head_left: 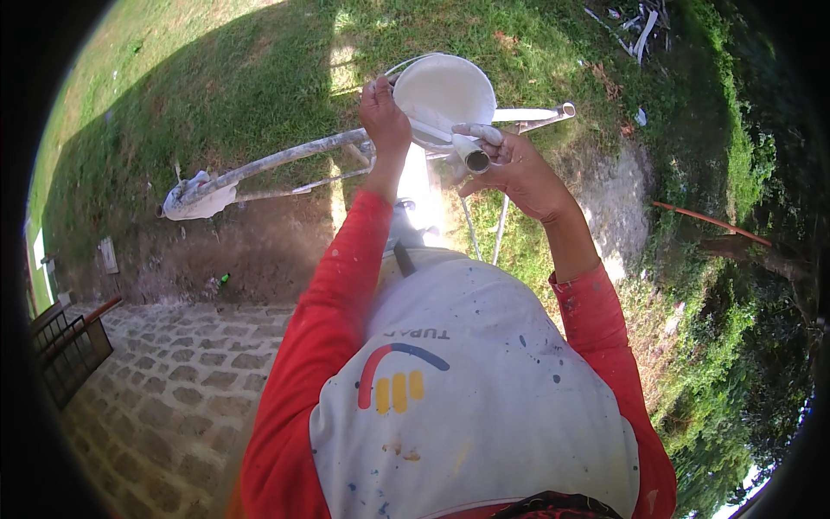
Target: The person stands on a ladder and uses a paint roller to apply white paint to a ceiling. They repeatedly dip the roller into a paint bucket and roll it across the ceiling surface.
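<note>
A round white bucket (450, 82), with white inside it, sits among the white-spattered metal tubes in front of me. At its left edge my left hand (386, 117) is closed by the rim, where a thin wire handle also shows. Just below the bucket, a short white tube end (474, 157) with a dark hollow mouth points toward me. My right hand (517, 173) curls round this tube from the right, thumb below and fingers above. White paint coats its fingertips. The far sides of both grips are hidden.
A long spattered metal tube (285, 157) runs left to a white cloth or bag (197, 197). Another tube (540, 114) extends right. Grass (259, 95) lies far below, with stone paving (181, 363) at lower left. A dark railing (71, 346) and leafy shrubs (735, 381) flank me.
</note>
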### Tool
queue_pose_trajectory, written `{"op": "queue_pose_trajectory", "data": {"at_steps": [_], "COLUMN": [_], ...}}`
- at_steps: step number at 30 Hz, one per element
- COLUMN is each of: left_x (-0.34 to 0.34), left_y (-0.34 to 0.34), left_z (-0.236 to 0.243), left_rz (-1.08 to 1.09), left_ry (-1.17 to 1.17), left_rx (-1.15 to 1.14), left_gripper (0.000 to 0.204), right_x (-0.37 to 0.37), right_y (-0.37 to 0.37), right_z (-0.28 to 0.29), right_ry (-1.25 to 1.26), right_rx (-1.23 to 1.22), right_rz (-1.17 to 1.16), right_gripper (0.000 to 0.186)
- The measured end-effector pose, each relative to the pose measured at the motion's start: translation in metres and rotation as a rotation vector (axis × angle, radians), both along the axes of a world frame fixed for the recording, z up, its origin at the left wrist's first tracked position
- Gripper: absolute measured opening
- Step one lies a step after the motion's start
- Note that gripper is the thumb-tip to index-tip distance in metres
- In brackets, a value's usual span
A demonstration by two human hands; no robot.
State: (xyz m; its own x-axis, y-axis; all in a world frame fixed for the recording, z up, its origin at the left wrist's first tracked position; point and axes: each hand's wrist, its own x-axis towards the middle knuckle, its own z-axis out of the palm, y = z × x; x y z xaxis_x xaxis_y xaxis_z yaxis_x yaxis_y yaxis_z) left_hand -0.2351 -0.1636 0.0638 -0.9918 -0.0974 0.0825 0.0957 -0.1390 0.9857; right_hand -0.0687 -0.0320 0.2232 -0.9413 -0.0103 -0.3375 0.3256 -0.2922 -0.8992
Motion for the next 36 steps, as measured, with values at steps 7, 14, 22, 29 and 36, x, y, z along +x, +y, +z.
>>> {"op": "queue_pose_trajectory", "data": {"at_steps": [7, 14, 22, 29, 36], "left_x": [-0.001, -0.004, -0.005, -0.007, -0.008], "left_y": [0.003, 0.004, 0.005, 0.004, 0.005], "left_z": [-0.001, 0.005, 0.006, 0.005, 0.008], "left_rz": [0.013, 0.005, 0.006, -0.008, 0.007], "left_ry": [-0.014, -0.021, -0.016, -0.054, -0.036], "left_rx": [0.038, 0.094, 0.088, 0.019, 0.031], "left_gripper": [0.040, 0.039, 0.039, 0.040, 0.041], "right_x": [-0.019, -0.060, -0.066, -0.089, -0.059], "right_y": [-0.018, -0.003, 0.003, 0.002, 0.013], "right_z": [0.018, -0.005, 0.021, 0.001, 0.006], "right_ry": [0.179, 0.150, 0.098, 0.002, 0.159], "right_rx": [1.111, 0.921, 0.902, 1.031, 0.868], "right_rz": [-0.060, -0.224, -0.268, -0.174, -0.280], "right_gripper": [0.045, 0.029, 0.031, 0.033, 0.031]}}
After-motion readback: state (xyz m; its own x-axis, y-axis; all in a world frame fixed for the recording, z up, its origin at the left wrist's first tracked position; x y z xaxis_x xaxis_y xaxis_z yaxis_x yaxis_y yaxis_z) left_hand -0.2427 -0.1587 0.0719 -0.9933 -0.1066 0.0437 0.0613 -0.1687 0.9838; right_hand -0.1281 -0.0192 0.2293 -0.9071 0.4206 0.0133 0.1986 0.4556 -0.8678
